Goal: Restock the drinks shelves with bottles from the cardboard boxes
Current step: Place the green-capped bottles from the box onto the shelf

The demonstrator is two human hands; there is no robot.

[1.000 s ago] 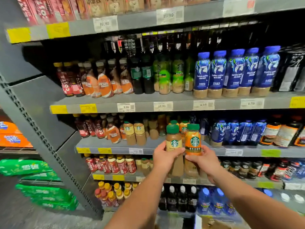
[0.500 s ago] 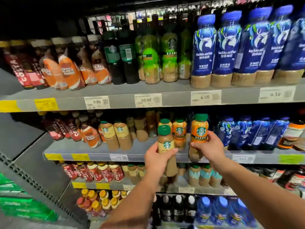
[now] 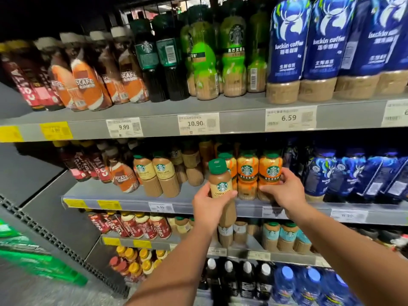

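The grey shelving rack (image 3: 33,164) fills the view; its upper shelf (image 3: 159,125) carries tall blue coffee bottles (image 3: 284,51) on the right, close under the board above; the middle shelf (image 3: 132,200) below has less headroom, its front lip lined with price tags; on it a row of orange bottles (image 3: 247,173) stands packed shoulder to shoulder, with two tan bottles (image 3: 163,177) further left and a strip of bare shelf front between the two groups; the right hand (image 3: 284,193) wraps its fingers and thumb round the lower half of the rightmost orange bottle (image 3: 271,171), which stands upright on the shelf near the front edge, green cap up, touching its neighbour; the left hand (image 3: 208,208) grips the cheese latte bottle (image 3: 220,186) round its middle, long axis near vertical and leaning slightly left at the top, green cap up, held in front of the shelf lip with its base below the edge, just left of the orange row.
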